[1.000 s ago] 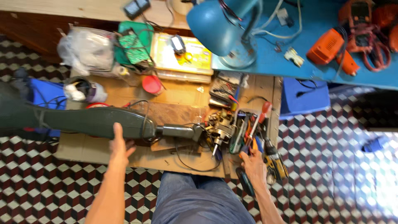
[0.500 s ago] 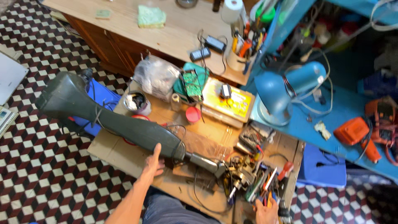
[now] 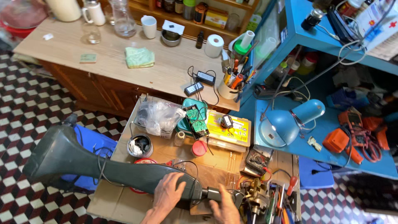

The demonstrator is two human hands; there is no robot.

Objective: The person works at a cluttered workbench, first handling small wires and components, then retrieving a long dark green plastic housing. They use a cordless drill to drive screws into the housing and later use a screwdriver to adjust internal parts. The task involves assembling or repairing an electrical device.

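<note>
Here, low in the frame, the left hand (image 3: pixel 168 194) lies palm-down with its fingers spread over the narrow end of a long dark grey fan stand housing (image 3: pixel 103 166), pressing on it rather than wrapping it; the right hand (image 3: pixel 226 206) sits just beside it to the right, its fingers curled around the dark metal neck (image 3: pixel 213 193) that sticks out of the housing. The housing stretches from the lower middle toward the left edge, where its broad flared base (image 3: pixel 52 155) hangs past the low wooden desk (image 3: pixel 120 199) over the checkered floor (image 3: pixel 25 112) and a blue stool (image 3: pixel 97 143). Right of the hands lies a tangle of motor parts (image 3: pixel 255 199) and screwdrivers (image 3: pixel 286 195). Above the housing on the desk sit a round tin of small parts (image 3: pixel 140 146), a red cap (image 3: pixel 199 148), a crumpled clear plastic bag (image 3: pixel 159 116), green circuit boards (image 3: pixel 195 118) in a teal tray, a yellow parts box (image 3: pixel 230 128) and a multimeter (image 3: pixel 257 159). At right, a blue desk lamp (image 3: pixel 290 120) stands on a blue shelf unit (image 3: pixel 331 145) with an orange meter and red leads (image 3: pixel 356 135). Across the upper left runs a long pale wooden desk (image 3: pixel 103 62) carrying a green cloth (image 3: pixel 139 57), a white cup (image 3: pixel 149 26), a glass jug (image 3: pixel 123 17), a roll of tape (image 3: pixel 214 45) and a cup of pens and tools (image 3: pixel 232 83)
</note>
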